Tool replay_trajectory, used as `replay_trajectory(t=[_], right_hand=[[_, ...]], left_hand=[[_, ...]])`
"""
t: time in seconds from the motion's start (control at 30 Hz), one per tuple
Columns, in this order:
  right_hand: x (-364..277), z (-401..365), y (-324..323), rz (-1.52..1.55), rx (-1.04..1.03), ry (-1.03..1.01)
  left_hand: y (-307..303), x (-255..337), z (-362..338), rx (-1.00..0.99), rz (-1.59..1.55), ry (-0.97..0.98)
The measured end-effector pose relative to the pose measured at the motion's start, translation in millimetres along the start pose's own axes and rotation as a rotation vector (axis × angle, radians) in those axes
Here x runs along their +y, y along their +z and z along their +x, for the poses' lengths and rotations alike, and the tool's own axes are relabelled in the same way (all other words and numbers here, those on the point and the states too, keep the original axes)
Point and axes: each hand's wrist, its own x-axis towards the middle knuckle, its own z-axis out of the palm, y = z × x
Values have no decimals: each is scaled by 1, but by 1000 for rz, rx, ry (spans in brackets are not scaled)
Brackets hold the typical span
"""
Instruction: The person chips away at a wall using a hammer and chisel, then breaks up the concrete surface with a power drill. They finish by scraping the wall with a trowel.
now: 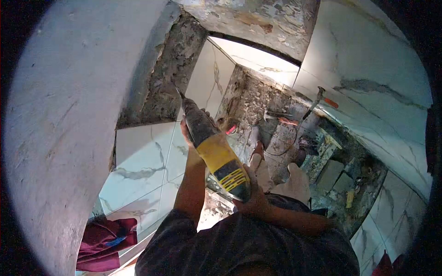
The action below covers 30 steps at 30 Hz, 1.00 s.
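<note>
A yellow and black demolition hammer [215,149] slants across the middle of the view, held in both hands. Its thin pointed chisel [179,92] aims up and left and overlaps the bare rough strip of wall [170,69] between the tiles and plaster. My left hand [186,132] wraps round the dark front housing from the left, fingertips showing on the far side. At the rear end, my right hand [255,188] grips the tool's back, with its fingers partly hidden behind the casing.
Marbled tiles [138,152] cover the lower wall. A claw hammer [281,118] lies on the rubble-strewn floor [276,138]; another orange-handled hammer [317,102] rests near the right wall. A cable [287,147] curves there. Broken pieces [331,175] lie right, maroon cloth [108,248] lower left.
</note>
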Motion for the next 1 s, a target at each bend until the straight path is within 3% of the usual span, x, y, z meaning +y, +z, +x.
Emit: replay_trajectory(t=[0.1,0.2,0.27,0.3,0.37,0.4,0.47,0.57,0.63,0.77,0.83,0.87,0.9,0.97,1.0], right_hand=[[-4,3,3,191,-62,115],[-5,8,-4,-31,86,69],[3,14,-21,120,132,123],[8,14,-30,270,180,171],[19,5,-47,258,150,251],[20,9,-55,246,133,325],[-4,-2,-64,134,138,245],[-13,-37,-69,-22,167,215],[-41,-32,-81,-169,-125,317],[-23,-42,-74,-39,-52,365],[-29,-28,-65,-214,-9,69],[10,-38,-55,-268,-75,42],[21,-36,-46,-266,-73,41],[26,-29,-29,136,121,167],[24,-25,-25,133,118,164]], left_hand=[[-11,3,2,-131,23,39],[-2,3,13,-252,41,-34],[8,-8,13,-58,-26,26],[24,-14,14,277,95,72],[77,-26,10,597,118,52],[77,-29,13,576,111,59],[68,-34,7,230,93,1],[72,-53,-12,333,90,49],[65,-56,-15,239,12,29],[57,-44,-27,124,43,21],[40,-38,-27,167,87,85],[44,-33,-25,46,97,57],[37,-28,-21,45,99,56],[7,-20,-13,92,125,115],[0,-17,-9,139,66,117]])
